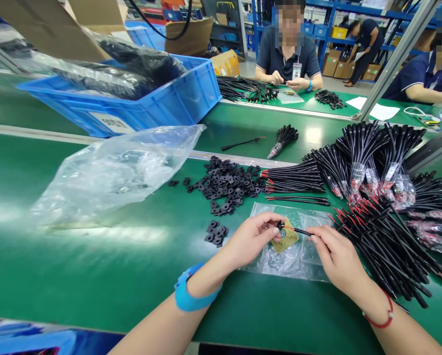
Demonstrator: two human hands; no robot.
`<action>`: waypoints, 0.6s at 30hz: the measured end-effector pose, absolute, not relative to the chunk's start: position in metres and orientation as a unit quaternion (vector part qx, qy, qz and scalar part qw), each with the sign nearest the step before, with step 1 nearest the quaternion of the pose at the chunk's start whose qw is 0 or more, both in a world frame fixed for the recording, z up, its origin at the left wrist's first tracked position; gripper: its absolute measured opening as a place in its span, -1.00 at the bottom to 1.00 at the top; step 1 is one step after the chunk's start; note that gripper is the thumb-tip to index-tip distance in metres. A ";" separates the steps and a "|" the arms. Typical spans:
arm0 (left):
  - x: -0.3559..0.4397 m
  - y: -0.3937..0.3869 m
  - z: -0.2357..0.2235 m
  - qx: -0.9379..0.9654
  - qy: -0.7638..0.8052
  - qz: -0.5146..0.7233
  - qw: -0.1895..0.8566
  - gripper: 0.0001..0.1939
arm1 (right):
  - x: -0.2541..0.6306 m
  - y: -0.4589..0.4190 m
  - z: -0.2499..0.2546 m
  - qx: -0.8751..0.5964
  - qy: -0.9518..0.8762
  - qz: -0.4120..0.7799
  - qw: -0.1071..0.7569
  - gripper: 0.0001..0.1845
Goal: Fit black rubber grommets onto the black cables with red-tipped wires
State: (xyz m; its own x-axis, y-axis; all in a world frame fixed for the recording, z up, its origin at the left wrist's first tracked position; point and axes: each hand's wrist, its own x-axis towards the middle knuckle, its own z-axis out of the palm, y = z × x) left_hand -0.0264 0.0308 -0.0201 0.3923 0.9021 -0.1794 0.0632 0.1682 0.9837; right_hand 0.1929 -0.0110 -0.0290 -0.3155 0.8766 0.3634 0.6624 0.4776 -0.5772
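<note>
My left hand (pixel 252 239) pinches the small black end piece (pixel 280 226) of a thin black cable (pixel 298 230) with a red wire showing. My right hand (pixel 335 254) holds the same cable further along, so it spans the gap between my fingers. Just beneath them lies a tan sponge pad (pixel 284 236) on a clear plastic sheet (pixel 298 261). A large heap of black cables with red wire ends (pixel 383 246) lies to the right of my right hand. A small cluster of black rubber pieces (pixel 216 233) sits left of my left hand.
A larger pile of black rubber pieces (pixel 224 185) and a crumpled clear bag (pixel 113 172) lie on the green bench (pixel 95 276). A blue crate (pixel 124 103) holds black bagged goods behind them. Co-workers (pixel 287 54) sit working across the bench.
</note>
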 end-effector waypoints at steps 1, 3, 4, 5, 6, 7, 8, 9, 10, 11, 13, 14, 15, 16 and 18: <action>-0.027 0.031 -0.020 0.544 0.436 0.334 0.635 -0.78 | 0.193 -0.011 -0.029 -0.484 -0.796 0.162 0.324 -0.75; -0.027 0.031 -0.019 0.525 0.429 0.333 0.655 -0.76 | 0.193 -0.011 -0.028 -0.482 -0.802 0.161 0.313 -0.74; -0.028 0.032 -0.018 0.517 0.427 0.333 0.664 -0.75 | 0.194 -0.010 -0.028 -0.480 -0.807 0.160 0.305 -0.74; -0.028 0.032 -0.017 0.511 0.425 0.334 0.669 -0.75 | 0.194 -0.010 -0.028 -0.478 -0.811 0.159 0.297 -0.74; -0.028 0.032 -0.017 0.508 0.426 0.335 0.670 -0.75 | 0.194 -0.010 -0.028 -0.476 -0.815 0.156 0.290 -0.74; -0.027 0.032 -0.017 0.509 0.428 0.336 0.667 -0.76 | 0.194 -0.011 -0.028 -0.475 -0.818 0.151 0.286 -0.74; -0.026 0.032 -0.017 0.512 0.431 0.337 0.662 -0.77 | 0.193 -0.011 -0.028 -0.474 -0.821 0.146 0.284 -0.74; -0.025 0.031 -0.018 0.517 0.434 0.335 0.658 -0.78 | 0.192 -0.011 -0.028 -0.472 -0.823 0.143 0.284 -0.74; -0.023 0.030 -0.019 0.520 0.434 0.331 0.657 -0.79 | 0.191 -0.012 -0.028 -0.468 -0.825 0.142 0.284 -0.74; -0.020 0.029 -0.021 0.517 0.431 0.328 0.663 -0.80 | 0.190 -0.013 -0.028 -0.462 -0.827 0.144 0.285 -0.74; -0.015 0.025 -0.022 0.493 0.416 0.327 0.690 -0.79 | 0.187 -0.014 -0.028 -0.450 -0.831 0.149 0.291 -0.74; -0.013 0.024 -0.023 0.471 0.406 0.331 0.709 -0.77 | 0.186 -0.014 -0.028 -0.445 -0.831 0.150 0.297 -0.75; -0.012 0.022 -0.022 0.447 0.397 0.336 0.728 -0.76 | 0.186 -0.015 -0.028 -0.442 -0.830 0.148 0.305 -0.75; -0.011 0.020 -0.021 0.422 0.388 0.340 0.746 -0.74 | 0.185 -0.015 -0.028 -0.439 -0.830 0.140 0.313 -0.76; -0.010 0.017 -0.018 0.384 0.375 0.346 0.770 -0.73 | 0.185 -0.016 -0.026 -0.435 -0.834 0.107 0.322 -0.76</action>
State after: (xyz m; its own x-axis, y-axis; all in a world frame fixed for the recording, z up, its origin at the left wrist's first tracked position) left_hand -0.0097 0.0170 -0.0183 0.4797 0.8204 -0.3113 -0.2443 0.4656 0.8506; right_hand 0.1851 -0.0158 -0.0263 -0.4139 0.7951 0.4433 0.6573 0.5979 -0.4588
